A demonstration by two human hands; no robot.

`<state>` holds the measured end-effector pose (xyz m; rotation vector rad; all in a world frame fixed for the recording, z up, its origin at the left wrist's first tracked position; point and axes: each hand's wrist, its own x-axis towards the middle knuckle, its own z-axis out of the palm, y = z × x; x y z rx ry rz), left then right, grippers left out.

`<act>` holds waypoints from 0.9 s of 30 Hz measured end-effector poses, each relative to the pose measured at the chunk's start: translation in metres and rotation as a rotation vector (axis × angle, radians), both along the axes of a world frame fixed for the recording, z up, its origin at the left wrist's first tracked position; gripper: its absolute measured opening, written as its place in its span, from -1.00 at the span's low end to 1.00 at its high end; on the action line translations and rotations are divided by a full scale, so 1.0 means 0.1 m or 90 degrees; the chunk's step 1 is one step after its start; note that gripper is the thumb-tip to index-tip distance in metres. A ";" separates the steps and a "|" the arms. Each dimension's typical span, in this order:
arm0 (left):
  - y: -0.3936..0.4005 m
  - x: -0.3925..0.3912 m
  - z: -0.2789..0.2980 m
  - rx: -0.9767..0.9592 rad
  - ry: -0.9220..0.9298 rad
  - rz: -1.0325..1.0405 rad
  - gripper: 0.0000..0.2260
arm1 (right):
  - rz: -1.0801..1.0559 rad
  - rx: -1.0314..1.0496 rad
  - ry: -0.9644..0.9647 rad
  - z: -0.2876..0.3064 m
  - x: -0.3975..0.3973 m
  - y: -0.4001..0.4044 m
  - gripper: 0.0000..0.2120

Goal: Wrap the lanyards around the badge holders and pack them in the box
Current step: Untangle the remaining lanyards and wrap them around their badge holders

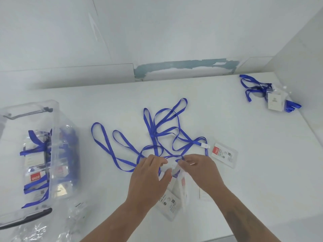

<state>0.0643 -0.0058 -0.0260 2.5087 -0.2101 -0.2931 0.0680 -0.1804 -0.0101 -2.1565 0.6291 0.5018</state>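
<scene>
Leftmost, at the tabletop's (244,172) left edge, stands a clear plastic box (54,154) holding wrapped badges (blue straps show through its wall). Loose blue lanyards (157,133) sprawl across the middle. Near the front edge both hands meet over a badge holder (172,169): the left hand (150,175) has its grip closed on the holder, the right hand (197,168) pinches the strap at the holder's top. Another badge holder (224,154) lies just beside the right hand. One wrapped badge (276,100) sits in the far right corner.
</scene>
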 end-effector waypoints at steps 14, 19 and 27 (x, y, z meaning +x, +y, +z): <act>0.13 0.29 0.41 -0.216 0.150 0.178 -0.95 | -0.538 0.604 0.032 0.32 0.21 0.01 -0.83; 0.24 0.55 0.76 -0.394 0.278 0.210 -0.93 | -0.397 0.391 -0.076 0.37 0.26 0.15 -0.77; 0.33 0.87 1.00 -0.636 0.436 0.298 -0.77 | -0.134 0.299 -0.181 0.64 0.30 0.68 -0.71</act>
